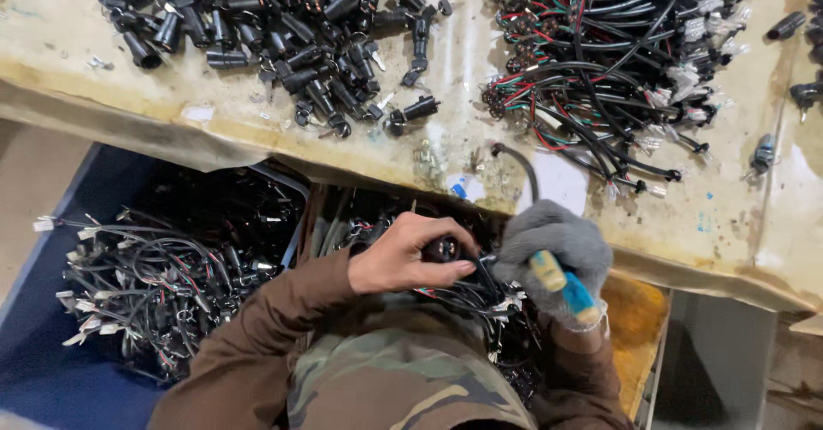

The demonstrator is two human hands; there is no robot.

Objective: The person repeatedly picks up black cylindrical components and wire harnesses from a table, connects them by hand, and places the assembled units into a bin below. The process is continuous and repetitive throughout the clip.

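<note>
My bare left hand [407,254] grips a small black cylindrical part [446,248] with wires trailing from it, held over my lap below the table edge. My right hand [553,254], in a grey knit glove, holds a screwdriver with a yellow and blue handle [563,286]; its tip points left into the black part. A black cable [523,168] curls up from my hands over the table edge. My sleeves are brown and I wear camouflage clothing.
On the worn beige table [214,113] lie a heap of black cylindrical parts [283,27] at the upper left and a tangle of black, red and green wire harnesses [609,61] at the upper right. A blue bin [51,370] at lower left holds more harnesses [171,267].
</note>
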